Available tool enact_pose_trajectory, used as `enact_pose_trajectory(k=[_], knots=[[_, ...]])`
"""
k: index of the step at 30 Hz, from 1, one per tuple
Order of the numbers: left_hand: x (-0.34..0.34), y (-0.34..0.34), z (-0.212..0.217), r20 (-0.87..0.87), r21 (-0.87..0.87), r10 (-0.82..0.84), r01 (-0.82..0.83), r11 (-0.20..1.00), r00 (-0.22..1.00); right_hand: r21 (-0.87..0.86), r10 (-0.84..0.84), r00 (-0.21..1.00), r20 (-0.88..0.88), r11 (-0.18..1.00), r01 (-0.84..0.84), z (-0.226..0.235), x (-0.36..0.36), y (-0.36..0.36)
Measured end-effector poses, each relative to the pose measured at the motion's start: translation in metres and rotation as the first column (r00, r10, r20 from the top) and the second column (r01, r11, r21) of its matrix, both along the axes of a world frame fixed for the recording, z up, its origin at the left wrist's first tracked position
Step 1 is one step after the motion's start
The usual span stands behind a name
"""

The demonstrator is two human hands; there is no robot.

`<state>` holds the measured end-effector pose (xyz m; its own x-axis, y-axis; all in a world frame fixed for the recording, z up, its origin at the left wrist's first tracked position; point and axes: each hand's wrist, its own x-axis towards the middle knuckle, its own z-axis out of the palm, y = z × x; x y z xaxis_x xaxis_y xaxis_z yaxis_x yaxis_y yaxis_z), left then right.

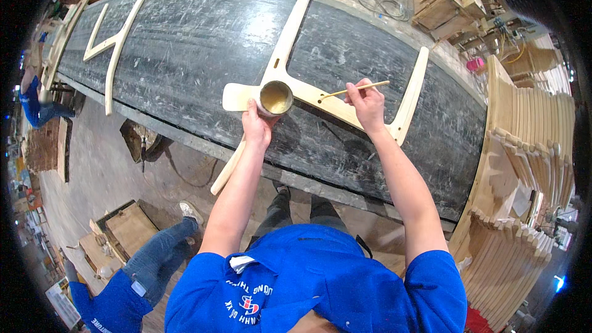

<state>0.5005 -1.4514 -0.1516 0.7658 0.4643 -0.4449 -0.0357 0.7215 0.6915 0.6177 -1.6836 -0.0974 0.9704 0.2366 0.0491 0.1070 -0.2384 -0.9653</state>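
- Left hand (256,126) wrapped around a small round cup (275,98), fingers closed on its near side; cup holds a yellowish liquid and sits on top of the wooden frame piece (320,95).
- Right hand (368,106) pinched shut on a thin wooden stick (361,88); the stick's far tip points left and touches the frame piece near a small slot.
- Frame piece: pale wood, branching shape, one long arm running up and away, one curved arm at right, one leg hanging past the near edge of the bench (185,43).
- Bench: long, dark, scratched and smeared top, curving across the view.
- Second pale wooden frame (117,40) lies at the far left end of the bench, well apart from the hands.
- Stacked curved wooden parts (524,166) stand at right, beside the bench.
- Another person in blue (129,277) crouches on the floor at lower left; wooden boxes (126,231) near them.
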Motion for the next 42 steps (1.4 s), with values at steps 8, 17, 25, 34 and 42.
enact_pose_trajectory(k=[8,17,25,34,42], knots=[[-0.026,0.001,-0.001,0.02,-0.003,0.035,-0.035,0.999,0.999,-0.146,0.161,0.972,0.172,0.98,-0.136,-0.028,0.003,0.008],[-0.04,0.002,-0.008,-0.024,0.004,0.092,-0.092,0.996,0.996,-0.25,0.272,0.946,0.175,0.942,-0.225,-0.013,0.012,0.008],[-0.039,-0.011,-0.002,-0.016,0.027,0.097,-0.096,0.995,0.995,-0.269,0.283,0.937,0.205,0.937,-0.224,-0.022,0.018,0.006],[-0.047,-0.015,0.0,-0.028,0.121,0.114,-0.109,0.987,0.993,-0.601,0.834,0.526,0.167,0.509,-0.616,0.014,0.055,-0.008],[-0.052,-0.028,-0.005,-0.027,0.116,0.09,-0.086,0.99,0.996,0.152,0.208,0.954,-0.216,0.972,-0.178,-0.04,0.028,-0.051]])
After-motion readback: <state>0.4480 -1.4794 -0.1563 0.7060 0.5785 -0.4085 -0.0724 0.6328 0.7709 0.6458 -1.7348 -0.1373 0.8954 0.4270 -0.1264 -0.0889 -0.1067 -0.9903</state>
